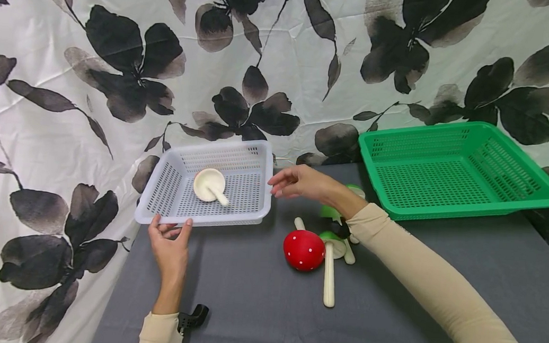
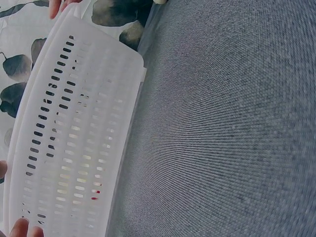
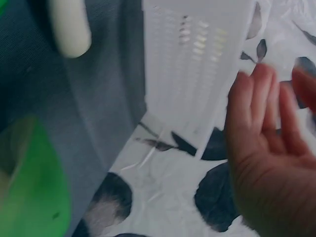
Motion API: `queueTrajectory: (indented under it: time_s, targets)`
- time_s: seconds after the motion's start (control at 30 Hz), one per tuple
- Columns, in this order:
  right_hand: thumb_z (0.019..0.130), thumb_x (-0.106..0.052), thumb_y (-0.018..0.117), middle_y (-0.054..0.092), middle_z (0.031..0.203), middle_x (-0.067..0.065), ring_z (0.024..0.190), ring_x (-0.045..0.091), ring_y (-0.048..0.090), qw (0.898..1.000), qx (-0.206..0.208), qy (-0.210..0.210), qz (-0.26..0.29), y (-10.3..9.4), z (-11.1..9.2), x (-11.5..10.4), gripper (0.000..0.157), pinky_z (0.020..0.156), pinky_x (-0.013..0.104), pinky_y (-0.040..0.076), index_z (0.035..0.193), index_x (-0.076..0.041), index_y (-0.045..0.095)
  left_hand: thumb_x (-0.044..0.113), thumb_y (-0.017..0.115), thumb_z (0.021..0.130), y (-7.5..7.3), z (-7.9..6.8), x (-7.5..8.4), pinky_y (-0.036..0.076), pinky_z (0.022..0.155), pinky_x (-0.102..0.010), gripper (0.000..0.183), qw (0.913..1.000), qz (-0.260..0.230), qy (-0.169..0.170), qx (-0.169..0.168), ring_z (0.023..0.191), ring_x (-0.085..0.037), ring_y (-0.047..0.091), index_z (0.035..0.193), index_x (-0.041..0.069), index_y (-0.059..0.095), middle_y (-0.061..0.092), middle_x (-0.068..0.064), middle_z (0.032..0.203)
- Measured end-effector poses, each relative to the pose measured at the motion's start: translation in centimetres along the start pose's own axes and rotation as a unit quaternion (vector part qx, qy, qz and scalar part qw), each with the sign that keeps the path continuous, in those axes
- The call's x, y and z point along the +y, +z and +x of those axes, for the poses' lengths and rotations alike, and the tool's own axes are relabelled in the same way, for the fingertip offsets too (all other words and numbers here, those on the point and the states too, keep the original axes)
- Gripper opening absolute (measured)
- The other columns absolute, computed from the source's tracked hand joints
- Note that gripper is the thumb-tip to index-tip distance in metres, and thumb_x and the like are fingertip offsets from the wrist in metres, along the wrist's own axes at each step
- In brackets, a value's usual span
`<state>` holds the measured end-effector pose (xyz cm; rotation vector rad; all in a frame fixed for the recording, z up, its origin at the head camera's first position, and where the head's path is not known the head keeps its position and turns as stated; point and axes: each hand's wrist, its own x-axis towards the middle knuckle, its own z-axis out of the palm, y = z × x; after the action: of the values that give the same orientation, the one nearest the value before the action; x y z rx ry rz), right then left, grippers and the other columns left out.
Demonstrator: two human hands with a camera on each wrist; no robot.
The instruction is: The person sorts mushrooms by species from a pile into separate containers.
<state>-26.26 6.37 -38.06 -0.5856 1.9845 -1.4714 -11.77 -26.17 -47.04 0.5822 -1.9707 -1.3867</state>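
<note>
A white perforated plastic basket (image 1: pixel 247 220) stands at the table's back left, with one toy mushroom (image 1: pixel 209 184) lying in it, pale underside up. My left hand (image 1: pixel 169 249) grips the near rim toward its left corner; in the left wrist view its fingertips (image 2: pixel 19 228) lie at the outer wall. Beside the basket's right end hovers my right hand (image 1: pixel 304 183), its fingers loosely bent and nothing held. The right wrist view shows that hand (image 3: pixel 276 163) slightly blurred, next to the basket wall (image 3: pixel 192 74); whether it touches the rim I cannot tell.
Right of the basket lie a red white-dotted toy mushroom (image 1: pixel 304 250) and a green-capped one (image 1: pixel 329 271), with more green ones partly behind my right arm. A large green basket (image 1: pixel 458 208) stands at the back right. Floral cloth (image 1: pixel 281 76) hangs behind the grey table (image 1: pixel 255 308).
</note>
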Motion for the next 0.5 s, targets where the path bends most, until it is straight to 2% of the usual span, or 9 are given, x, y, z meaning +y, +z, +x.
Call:
queueTrajectory:
  time_s: [0.2,0.33,0.5]
  targets:
    - [0.092,-0.001,0.071,0.066,0.128,0.02,0.109,0.027,0.068,0.997,-0.076,-0.021,-0.005,-1.2,-0.1,1.5,0.044,0.099,0.04,0.054,0.135,-0.003,0.062,0.021,0.081,0.088,0.0,0.0,0.0,0.044,0.069,-0.013,0.083,1.0,-0.002,-0.004,-0.003,0.101,-0.032,0.056,0.154,0.005,0.033,0.054,-0.006,0.115]
    - [0.09,0.003,0.072,0.068,0.126,0.018,0.11,0.027,0.068,0.995,-0.101,-0.012,0.001,-1.8,-0.1,2.3,0.046,0.097,0.038,0.056,0.134,-0.002,0.062,0.022,0.081,0.088,0.0,0.1,-0.1,0.044,0.07,-0.014,0.083,1.0,-0.003,-0.009,-0.003,0.103,-0.036,0.056,0.154,0.006,0.033,0.054,-0.005,0.115]
    - [0.088,0.006,0.072,0.07,0.122,0.012,0.114,0.031,0.066,0.992,-0.123,-0.009,-0.012,-2.0,0.0,3.3,0.044,0.097,0.038,0.056,0.131,-0.003,0.065,0.022,0.081,0.088,0.0,0.1,-0.3,0.044,0.07,-0.015,0.083,0.9999,-0.004,-0.012,0.001,0.104,-0.036,0.056,0.154,0.008,0.033,0.053,-0.003,0.115]
